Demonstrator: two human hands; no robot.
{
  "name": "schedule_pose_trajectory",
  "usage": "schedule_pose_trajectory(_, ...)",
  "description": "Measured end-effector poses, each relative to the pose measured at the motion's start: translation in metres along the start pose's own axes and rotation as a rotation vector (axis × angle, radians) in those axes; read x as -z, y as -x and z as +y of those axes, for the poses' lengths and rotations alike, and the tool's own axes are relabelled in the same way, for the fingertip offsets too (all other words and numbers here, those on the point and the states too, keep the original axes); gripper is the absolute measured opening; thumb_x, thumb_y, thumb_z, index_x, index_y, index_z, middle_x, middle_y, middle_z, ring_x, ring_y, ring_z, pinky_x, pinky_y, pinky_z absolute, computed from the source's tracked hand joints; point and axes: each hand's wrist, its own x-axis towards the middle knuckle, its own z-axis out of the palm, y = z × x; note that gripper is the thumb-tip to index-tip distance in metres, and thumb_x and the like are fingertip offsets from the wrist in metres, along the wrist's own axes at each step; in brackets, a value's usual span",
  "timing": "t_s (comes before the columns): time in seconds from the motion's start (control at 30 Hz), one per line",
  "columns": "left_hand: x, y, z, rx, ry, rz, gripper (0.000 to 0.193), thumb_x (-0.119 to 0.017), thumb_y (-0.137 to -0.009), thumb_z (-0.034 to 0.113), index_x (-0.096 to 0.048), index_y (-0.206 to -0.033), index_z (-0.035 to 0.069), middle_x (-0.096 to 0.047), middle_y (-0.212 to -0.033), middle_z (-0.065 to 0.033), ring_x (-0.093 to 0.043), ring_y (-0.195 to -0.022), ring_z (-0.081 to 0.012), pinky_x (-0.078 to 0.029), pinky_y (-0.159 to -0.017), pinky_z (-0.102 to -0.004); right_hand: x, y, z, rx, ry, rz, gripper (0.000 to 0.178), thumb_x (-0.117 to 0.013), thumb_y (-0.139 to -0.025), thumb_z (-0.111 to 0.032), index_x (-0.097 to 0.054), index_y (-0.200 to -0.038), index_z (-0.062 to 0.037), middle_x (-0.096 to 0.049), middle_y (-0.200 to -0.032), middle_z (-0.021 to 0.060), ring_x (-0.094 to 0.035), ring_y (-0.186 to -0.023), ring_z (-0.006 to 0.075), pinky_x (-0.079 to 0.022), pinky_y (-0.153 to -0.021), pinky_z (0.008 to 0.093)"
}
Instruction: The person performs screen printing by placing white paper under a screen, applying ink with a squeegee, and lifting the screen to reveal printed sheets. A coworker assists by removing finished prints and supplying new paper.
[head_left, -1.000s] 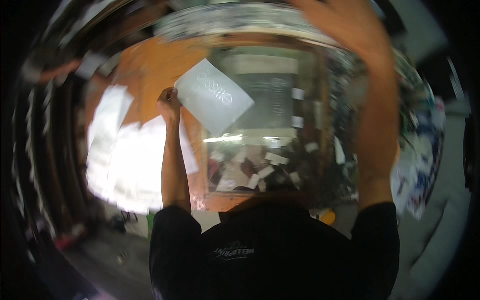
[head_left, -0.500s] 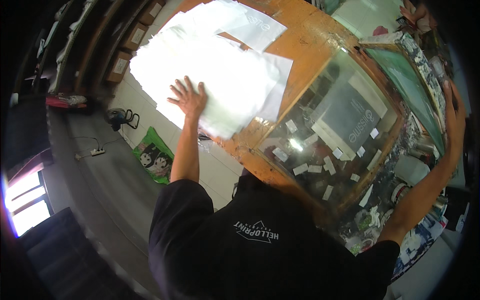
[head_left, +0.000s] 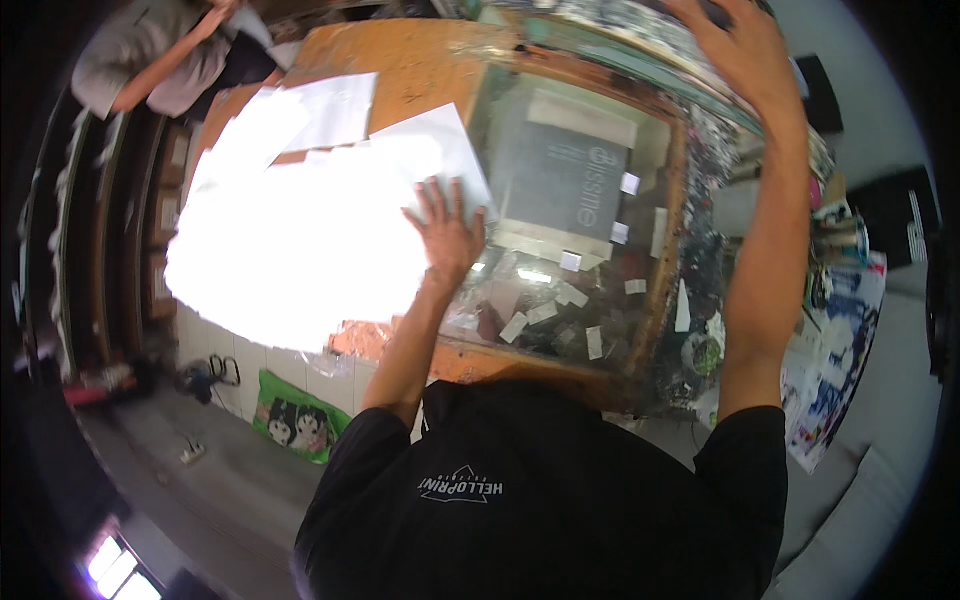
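Observation:
My left hand (head_left: 447, 235) lies flat with fingers spread on the right part of a bright pile of white sheets (head_left: 300, 230), beside a loose white sheet (head_left: 450, 150). To its right, a grey sheet with pale lettering (head_left: 565, 175) rests on a glass panel (head_left: 500, 290) set in the wooden table. My right hand (head_left: 745, 60) reaches to the far right, its fingers hooked over the edge of a paint-splattered screen-printing frame (head_left: 620, 35). That frame stands tilted up at the far side, partly cut off by the picture's rim.
Small white paper pieces (head_left: 543, 312) are scattered on the glass. Paint-stained clutter and cans (head_left: 840, 240) line the right side. A person (head_left: 165, 60) is at the far left, near dark shelves (head_left: 125, 200). A green bag (head_left: 295, 415) lies on the floor.
My view has turned, so the table now sits straighter before me. My left hand has shifted to the right edge of the pile. A person has come into view at far left.

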Motion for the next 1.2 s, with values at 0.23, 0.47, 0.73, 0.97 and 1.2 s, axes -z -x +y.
schedule_pose_trajectory(0.23, -0.023, -0.011, 0.165, -0.479, 0.337, -0.075, 0.064, -0.057, -0.1, 0.039, -0.044, -0.155, 0.008, -0.027, -0.164, -0.027, -0.016, -0.155, -0.0463, -0.007, -0.119, -0.0723, -0.011, 0.008, 0.021, 0.124, 0.132, 0.192, 0.034, -0.063, -0.099, -0.032, -0.076, -0.102, -0.0011, -0.074, -0.086, 0.0168, -0.072, -0.084, 0.0332, -0.057, -0.078, 0.045)
schedule_pose_trajectory(0.47, -0.02, 0.01, 0.156, -0.395, 0.375, -0.124, 0.06, -0.057, -0.101, 0.032, -0.044, -0.152, 0.001, -0.026, -0.164, -0.0287, -0.014, -0.156, -0.0456, -0.007, -0.12, -0.0705, 0.032, 0.012, 0.036, 0.055, -0.318, -0.262, 0.028, -0.058, -0.101, -0.018, -0.072, -0.099, 0.0068, -0.066, -0.072, 0.014, -0.059, -0.057, 0.0175, -0.049, -0.05, 0.0305)
schedule_pose_trajectory(0.73, -0.006, 0.025, 0.152, -0.449, 0.307, -0.141, 0.058, -0.055, -0.103, 0.032, -0.045, -0.151, 0.002, -0.025, -0.164, -0.0279, -0.013, -0.156, -0.0463, -0.004, -0.119, -0.0719, 0.022, 0.012, 0.031, -0.033, -0.167, -0.24, 0.025, -0.053, -0.101, -0.013, -0.068, -0.086, 0.0014, -0.053, -0.06, 0.0036, -0.039, -0.045, 0.0074, -0.032, -0.037, 0.0249)
schedule_pose_trajectory(0.97, 0.119, 0.023, 0.149, -0.123, 1.152, -0.027, 0.053, -0.06, -0.101, 0.013, -0.044, -0.149, -0.002, -0.048, -0.154, -0.0227, -0.041, -0.147, -0.0345, -0.025, -0.121, -0.0569, -0.057, 0.114, 0.005, 0.078, 0.01, 0.221, 0.045, -0.073, -0.088, -0.039, -0.067, -0.114, -0.0023, -0.066, -0.088, 0.0159, -0.065, -0.09, 0.0291, -0.042, -0.081, 0.0447)
schedule_pose_trajectory(1.2, 0.099, 0.072, 0.098, 1.057, 1.957, -0.616, 0.065, -0.045, -0.107, 0.045, -0.026, -0.16, 0.01, -0.031, -0.16, -0.0196, -0.036, -0.147, -0.0362, -0.028, -0.118, -0.0625, -0.193, 0.187, 0.09, -0.199, -0.144, -0.407, 0.041, -0.064, -0.089, 0.0, -0.062, -0.128, -0.0117, -0.063, -0.12, 0.0128, -0.055, -0.114, 0.0348, -0.042, -0.097, 0.0499)
